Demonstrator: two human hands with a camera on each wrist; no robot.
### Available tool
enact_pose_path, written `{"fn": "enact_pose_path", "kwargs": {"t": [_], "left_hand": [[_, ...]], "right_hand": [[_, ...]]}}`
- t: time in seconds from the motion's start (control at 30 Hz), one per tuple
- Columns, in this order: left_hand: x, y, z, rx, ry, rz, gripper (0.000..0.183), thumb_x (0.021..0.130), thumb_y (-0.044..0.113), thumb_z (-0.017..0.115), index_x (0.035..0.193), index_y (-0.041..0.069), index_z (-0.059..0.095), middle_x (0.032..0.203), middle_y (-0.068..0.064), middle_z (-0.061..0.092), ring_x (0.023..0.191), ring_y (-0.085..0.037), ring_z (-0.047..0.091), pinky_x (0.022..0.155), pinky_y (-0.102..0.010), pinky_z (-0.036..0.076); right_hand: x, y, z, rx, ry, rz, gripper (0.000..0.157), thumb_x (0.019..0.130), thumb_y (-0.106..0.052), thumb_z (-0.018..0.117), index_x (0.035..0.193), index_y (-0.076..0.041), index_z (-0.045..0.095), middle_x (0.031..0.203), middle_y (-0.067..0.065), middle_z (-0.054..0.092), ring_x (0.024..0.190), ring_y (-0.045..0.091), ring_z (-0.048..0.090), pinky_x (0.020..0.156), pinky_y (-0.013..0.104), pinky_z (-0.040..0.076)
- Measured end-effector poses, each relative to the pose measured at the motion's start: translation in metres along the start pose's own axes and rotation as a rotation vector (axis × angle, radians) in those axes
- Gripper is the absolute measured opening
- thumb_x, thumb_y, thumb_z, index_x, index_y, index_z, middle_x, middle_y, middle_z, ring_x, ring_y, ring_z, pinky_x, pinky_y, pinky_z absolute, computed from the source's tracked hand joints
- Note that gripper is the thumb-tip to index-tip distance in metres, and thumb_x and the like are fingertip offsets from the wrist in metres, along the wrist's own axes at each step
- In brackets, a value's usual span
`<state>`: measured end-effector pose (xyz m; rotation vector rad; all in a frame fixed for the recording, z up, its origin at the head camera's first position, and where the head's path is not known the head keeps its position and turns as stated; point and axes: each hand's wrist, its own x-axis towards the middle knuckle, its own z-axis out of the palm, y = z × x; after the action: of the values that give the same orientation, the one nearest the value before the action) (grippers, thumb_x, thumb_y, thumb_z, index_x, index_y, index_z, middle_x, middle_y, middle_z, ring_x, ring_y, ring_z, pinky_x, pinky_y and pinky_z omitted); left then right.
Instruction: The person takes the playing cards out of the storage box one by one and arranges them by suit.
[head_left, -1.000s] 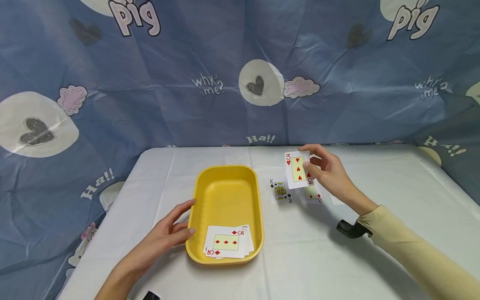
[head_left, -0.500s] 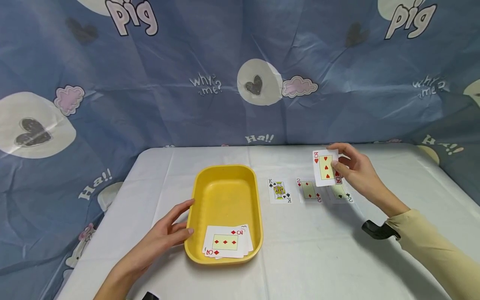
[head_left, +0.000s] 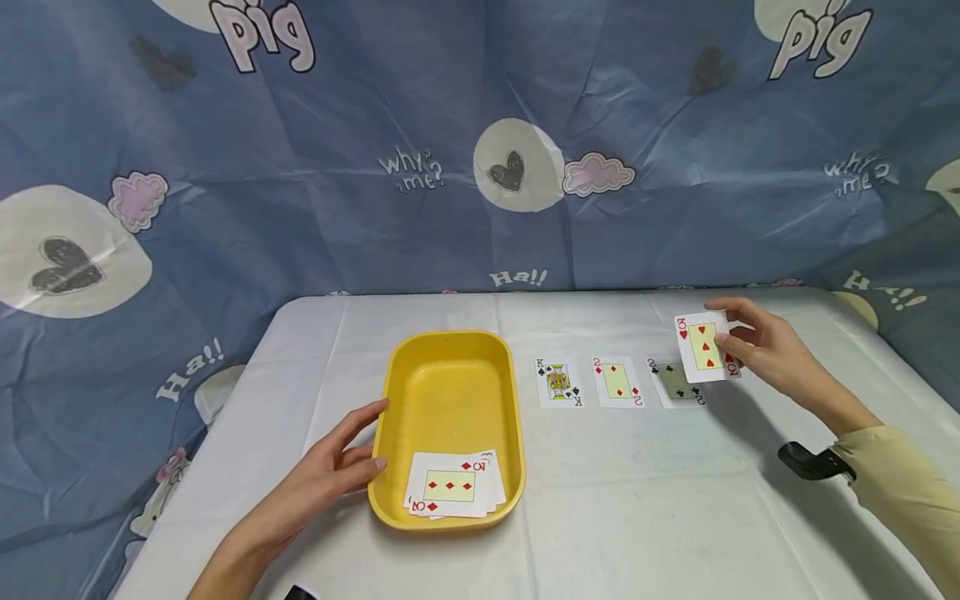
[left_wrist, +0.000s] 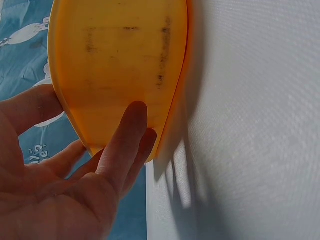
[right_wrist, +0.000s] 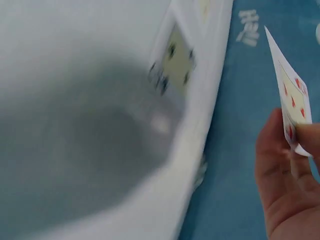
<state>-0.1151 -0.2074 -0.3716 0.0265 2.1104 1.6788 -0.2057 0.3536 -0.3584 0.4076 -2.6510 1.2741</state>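
Note:
My right hand (head_left: 776, 346) pinches a three of hearts playing card (head_left: 703, 343) above the table's right side. The card tilts up, face visible, and shows edge-on in the right wrist view. Below and left of it lies a row of face-up cards: a king of spades (head_left: 558, 382), a two of diamonds (head_left: 617, 382) and a two of clubs (head_left: 671, 384), partly covered by the held card. My left hand (head_left: 318, 475) touches the left side of a yellow tray (head_left: 513, 417) with extended, spread fingers. Inside the tray's near end, a three of diamonds (head_left: 450, 486) tops a small stack.
A white cloth (head_left: 637, 508) covers the table. Behind it hangs a blue printed sheet (head_left: 337, 208), which also drops along both sides. The tray stands left of the card row, with white cloth between them.
My right hand has carried the three of hearts rightward, past the two of diamonds and the two of clubs, uncovering them. The left hand and tray stay put.

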Motion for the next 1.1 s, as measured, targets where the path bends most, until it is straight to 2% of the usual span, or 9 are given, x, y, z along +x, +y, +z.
{"fn": "enact_pose_path", "kwargs": {"t": [0.17,0.33,0.47,0.57,0.7,0.83,0.97,1.0,1.1], "left_hand": [[0.000,0.000,0.000,0.003,-0.002,0.002,0.069,0.093,0.020,0.067,0.152,0.026,0.031,0.160,-0.008,0.017,0.117,-0.027,0.058,0.091,-0.041,0.053],[-0.001,0.000,-0.001,-0.001,-0.008,0.006,0.069,0.093,0.021,0.067,0.152,0.027,0.031,0.160,-0.008,0.017,0.117,-0.027,0.058,0.091,-0.041,0.053],[-0.002,0.000,-0.001,-0.002,-0.017,0.012,0.069,0.093,0.021,0.067,0.152,0.026,0.030,0.160,-0.008,0.017,0.117,-0.027,0.059,0.091,-0.041,0.052],[-0.001,0.000,0.000,-0.003,-0.014,0.008,0.069,0.093,0.022,0.067,0.152,0.026,0.030,0.160,-0.008,0.017,0.117,-0.027,0.059,0.091,-0.041,0.052],[0.000,0.000,0.000,-0.004,-0.003,-0.002,0.070,0.093,0.022,0.068,0.152,0.026,0.031,0.160,-0.008,0.018,0.118,-0.026,0.058,0.091,-0.042,0.052],[0.000,0.000,0.001,-0.003,0.001,-0.006,0.070,0.093,0.022,0.068,0.152,0.027,0.031,0.159,-0.008,0.019,0.117,-0.026,0.059,0.092,-0.042,0.052],[0.000,-0.001,0.001,-0.004,0.000,-0.005,0.070,0.093,0.022,0.068,0.152,0.026,0.030,0.159,-0.009,0.020,0.116,-0.026,0.059,0.092,-0.042,0.052],[0.000,-0.001,0.000,-0.004,-0.001,-0.004,0.070,0.093,0.022,0.068,0.152,0.026,0.030,0.159,-0.009,0.020,0.116,-0.026,0.059,0.092,-0.042,0.052],[0.000,-0.001,0.000,-0.002,-0.003,0.000,0.070,0.093,0.022,0.068,0.152,0.026,0.030,0.159,-0.008,0.019,0.117,-0.026,0.059,0.091,-0.042,0.052]], "right_hand": [[-0.007,0.022,-0.013,-0.055,-0.013,0.037,0.042,0.093,0.003,0.062,0.133,0.001,0.049,0.118,0.013,0.053,0.090,-0.003,0.061,0.062,0.022,0.051],[-0.012,0.038,-0.019,-0.121,-0.066,0.065,0.043,0.092,0.004,0.063,0.133,0.005,0.048,0.120,0.024,0.054,0.087,0.002,0.063,0.063,0.022,0.051],[-0.013,0.047,-0.019,-0.199,-0.102,0.097,0.043,0.092,0.001,0.065,0.132,0.004,0.051,0.117,0.027,0.056,0.087,0.012,0.065,0.064,0.023,0.051],[-0.012,0.052,-0.018,-0.262,-0.128,0.109,0.041,0.091,0.000,0.066,0.129,0.005,0.053,0.110,0.026,0.060,0.087,0.024,0.065,0.064,0.027,0.051],[-0.009,0.056,-0.017,-0.336,-0.170,0.146,0.040,0.090,-0.005,0.069,0.125,0.008,0.055,0.104,0.024,0.062,0.088,0.032,0.062,0.066,0.035,0.049],[-0.007,0.059,-0.017,-0.394,-0.186,0.138,0.040,0.088,-0.005,0.071,0.123,0.008,0.058,0.104,0.025,0.060,0.085,0.029,0.057,0.068,0.039,0.044],[-0.007,0.055,-0.017,-0.390,-0.145,0.082,0.040,0.088,-0.002,0.069,0.126,0.006,0.058,0.113,0.028,0.058,0.090,0.032,0.057,0.070,0.043,0.045],[-0.008,0.053,-0.017,-0.382,-0.124,0.072,0.040,0.089,-0.002,0.069,0.127,0.005,0.058,0.115,0.028,0.058,0.091,0.031,0.058,0.070,0.042,0.046],[-0.009,0.045,-0.013,-0.309,-0.058,0.026,0.040,0.092,-0.001,0.066,0.130,0.001,0.057,0.121,0.024,0.058,0.093,0.015,0.058,0.068,0.033,0.048]]}}
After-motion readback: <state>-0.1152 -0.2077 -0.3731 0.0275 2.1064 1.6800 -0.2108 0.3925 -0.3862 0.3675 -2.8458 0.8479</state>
